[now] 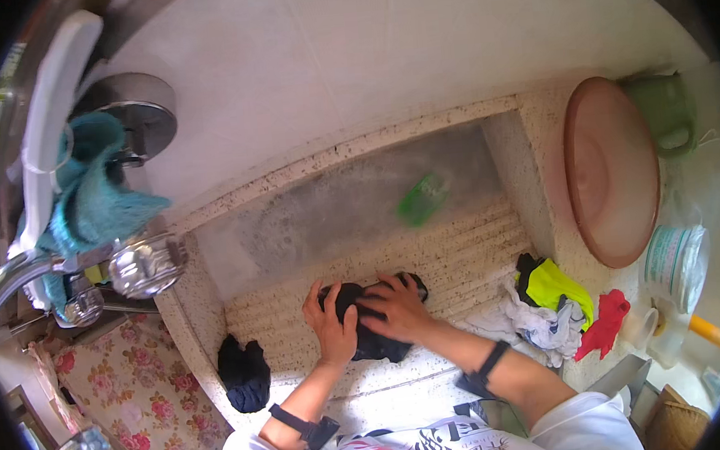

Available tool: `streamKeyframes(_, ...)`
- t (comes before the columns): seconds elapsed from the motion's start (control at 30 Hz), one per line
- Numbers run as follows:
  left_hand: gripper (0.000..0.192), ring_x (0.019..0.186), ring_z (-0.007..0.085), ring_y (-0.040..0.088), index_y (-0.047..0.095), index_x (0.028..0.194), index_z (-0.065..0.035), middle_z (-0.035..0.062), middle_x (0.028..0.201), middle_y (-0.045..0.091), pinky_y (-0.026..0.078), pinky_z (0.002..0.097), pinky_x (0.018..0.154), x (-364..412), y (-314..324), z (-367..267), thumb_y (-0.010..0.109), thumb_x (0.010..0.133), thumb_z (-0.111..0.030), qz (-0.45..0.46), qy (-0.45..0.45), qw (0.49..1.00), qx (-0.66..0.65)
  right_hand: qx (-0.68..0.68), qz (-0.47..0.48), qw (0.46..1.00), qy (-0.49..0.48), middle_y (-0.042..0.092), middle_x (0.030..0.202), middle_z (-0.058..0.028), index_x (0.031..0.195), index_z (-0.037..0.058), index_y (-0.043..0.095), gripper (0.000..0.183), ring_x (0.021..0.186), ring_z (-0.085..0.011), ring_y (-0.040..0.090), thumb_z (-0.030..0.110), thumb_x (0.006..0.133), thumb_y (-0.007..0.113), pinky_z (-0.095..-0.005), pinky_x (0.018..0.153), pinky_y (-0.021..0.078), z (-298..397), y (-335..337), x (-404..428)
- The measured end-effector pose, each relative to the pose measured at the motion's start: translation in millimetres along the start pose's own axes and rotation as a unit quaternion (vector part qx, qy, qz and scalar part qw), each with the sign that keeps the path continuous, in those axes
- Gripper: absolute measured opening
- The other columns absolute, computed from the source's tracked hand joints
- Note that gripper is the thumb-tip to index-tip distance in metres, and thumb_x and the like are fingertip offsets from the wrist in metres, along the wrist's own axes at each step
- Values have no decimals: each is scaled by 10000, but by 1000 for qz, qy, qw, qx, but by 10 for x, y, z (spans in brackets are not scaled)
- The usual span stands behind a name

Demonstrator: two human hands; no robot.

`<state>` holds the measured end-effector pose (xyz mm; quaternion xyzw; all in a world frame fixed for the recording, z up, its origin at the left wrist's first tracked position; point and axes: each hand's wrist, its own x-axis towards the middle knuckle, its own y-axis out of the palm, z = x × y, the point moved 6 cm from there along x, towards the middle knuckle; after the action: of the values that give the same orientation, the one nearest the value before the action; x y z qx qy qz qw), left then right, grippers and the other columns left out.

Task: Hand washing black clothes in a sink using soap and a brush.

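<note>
A piece of black cloth lies bunched on the ribbed washboard slope of a speckled stone laundry sink. My left hand rests on its left side with the fingers spread. On its upper right part lies my right hand, fingers bent over the cloth; whether either hand grips it I cannot tell. Another black cloth hangs over the sink's front left corner. To the right, a neon yellow cloth, a whitish cloth and a red cloth are heaped at the edge. A green object is in the cloudy basin.
Chrome taps and a teal cloth stand at the left, above a floral cover. A pinkish round basin leans at the right, beside a green mug and a plastic-wrapped container.
</note>
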<state>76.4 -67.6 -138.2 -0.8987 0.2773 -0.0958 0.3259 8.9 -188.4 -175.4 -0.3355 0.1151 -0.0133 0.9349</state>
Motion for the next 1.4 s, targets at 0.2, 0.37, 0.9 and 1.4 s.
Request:
streamKeyframes(0.2, 295, 1113, 416, 433, 557, 1045, 23, 226, 1118, 498, 316, 521, 1004, -684, 413, 417, 537, 886, -225, 21, -138, 989, 58, 30, -155, 986, 46, 608, 968, -44, 817, 152, 655, 185, 1091, -287, 503, 319, 772, 719, -580, 958, 295, 169, 139, -479)
streamKeyframes(0.37, 175, 922, 398, 514, 600, 903, -18, 187, 952, 560, 403, 539, 804, 309, 743, 902, 580, 845, -181, 81, -55, 982, 159, -30, -79, 996, 32, 670, 910, -134, 812, 102, 652, 180, 956, -343, 579, 273, 848, 609, -536, 868, 392, -558, 415, 600)
streamKeyframes(0.9, 196, 1125, 394, 413, 611, 1007, -68, 204, 1129, 482, 252, 532, 1004, -666, 517, 272, 518, 882, -189, 52, -121, 988, 84, -20, -151, 988, 40, 624, 829, -56, 755, 83, 664, 176, 954, -265, 548, 246, 816, 635, -515, 883, 348, 143, 45, -422)
streamKeyframes(1.4, 501, 1116, 386, 495, 566, 1195, -10, 213, 1187, 554, 374, 442, 980, 321, 475, 800, 579, 904, -417, 124, -186, 968, -116, 33, 16, 982, 183, 483, 1399, -148, 1454, 160, 383, 739, 1324, -369, 363, 666, 915, 388, -652, 1069, 145, -437, 42, 288)
